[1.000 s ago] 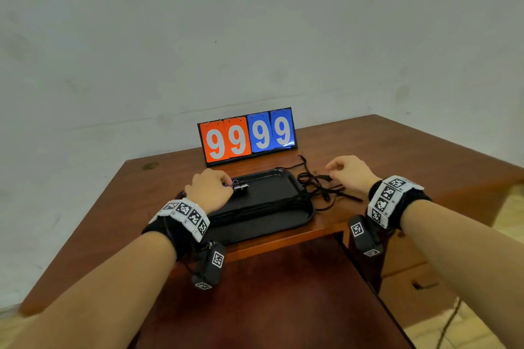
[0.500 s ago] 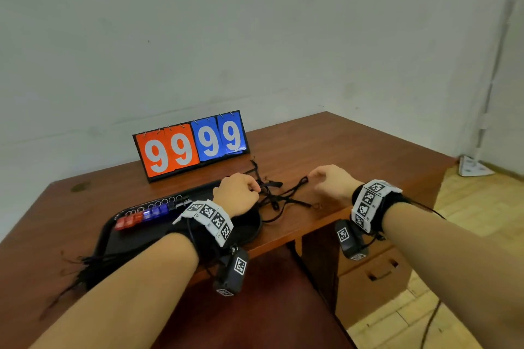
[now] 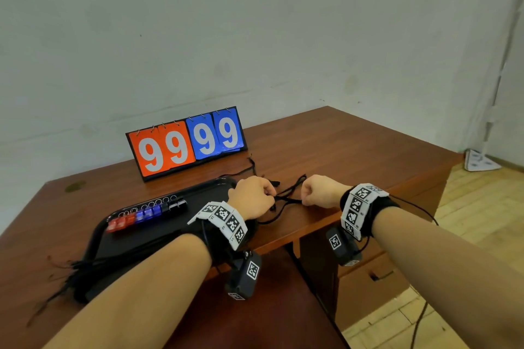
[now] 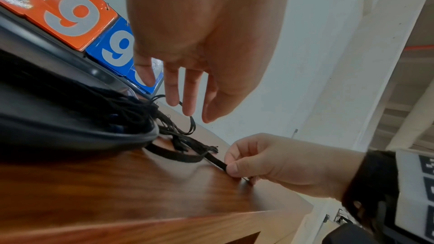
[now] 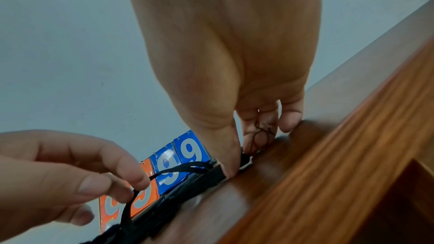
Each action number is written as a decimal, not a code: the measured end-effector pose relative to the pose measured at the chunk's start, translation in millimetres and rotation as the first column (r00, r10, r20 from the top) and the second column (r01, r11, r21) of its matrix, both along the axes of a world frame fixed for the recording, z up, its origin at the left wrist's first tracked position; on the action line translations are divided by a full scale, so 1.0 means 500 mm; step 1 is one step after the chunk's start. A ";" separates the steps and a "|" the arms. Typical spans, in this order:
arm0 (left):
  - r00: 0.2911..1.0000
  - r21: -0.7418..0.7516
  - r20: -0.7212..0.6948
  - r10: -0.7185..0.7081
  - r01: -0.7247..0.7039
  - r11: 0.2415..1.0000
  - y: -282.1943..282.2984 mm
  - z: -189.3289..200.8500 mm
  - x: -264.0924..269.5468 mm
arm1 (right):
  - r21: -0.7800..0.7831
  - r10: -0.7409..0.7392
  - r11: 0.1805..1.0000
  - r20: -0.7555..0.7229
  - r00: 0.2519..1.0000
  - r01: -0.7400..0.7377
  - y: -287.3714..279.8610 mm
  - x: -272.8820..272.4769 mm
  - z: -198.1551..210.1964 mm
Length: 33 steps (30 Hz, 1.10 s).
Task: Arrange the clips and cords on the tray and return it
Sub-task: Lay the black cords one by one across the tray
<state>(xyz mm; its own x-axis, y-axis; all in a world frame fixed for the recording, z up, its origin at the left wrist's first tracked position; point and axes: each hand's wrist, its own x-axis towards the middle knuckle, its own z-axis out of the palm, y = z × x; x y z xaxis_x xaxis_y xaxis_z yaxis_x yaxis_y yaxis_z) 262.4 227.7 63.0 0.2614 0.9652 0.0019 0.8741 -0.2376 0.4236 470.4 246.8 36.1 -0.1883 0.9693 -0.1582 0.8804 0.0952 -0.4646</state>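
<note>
Your right hand (image 4: 277,162) is pinching a loose black cord (image 4: 215,160) near the bench's (image 3: 354,156) front edge; left hand (image 3: 251,198) fingers pinch another strand. Tease them apart gently, then lay them on the tray (image 3: 158,232).

Even, soft indoor light; wrist views blurred close up, edges bent by wide-angle lenses.

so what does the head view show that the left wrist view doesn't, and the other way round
Only the head view shows the row of red, blue and black clips along the tray's far rim, and all four nines on the scoreboard. Only the left wrist view shows the right hand pinching a cord end between thumb and fingertip. Both show the black tray, the tangled cords, the left hand and the wooden desk.
</note>
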 end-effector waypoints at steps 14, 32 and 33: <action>0.947 0.163 0.308 -0.088 0.039 0.986 0.020 0.089 0.029 | 0.447 0.029 0.875 -0.430 0.902 0.185 -0.006 -0.003 0.127; 0.933 0.269 0.336 -0.126 0.033 0.963 -0.003 0.118 -0.001 | 0.428 0.112 0.890 -0.537 0.836 0.156 -0.036 -0.089 0.161; 0.917 0.249 0.385 -0.107 0.009 0.968 -0.001 0.118 -0.005 | 0.401 0.102 0.903 -0.551 0.828 0.155 -0.036 -0.090 0.158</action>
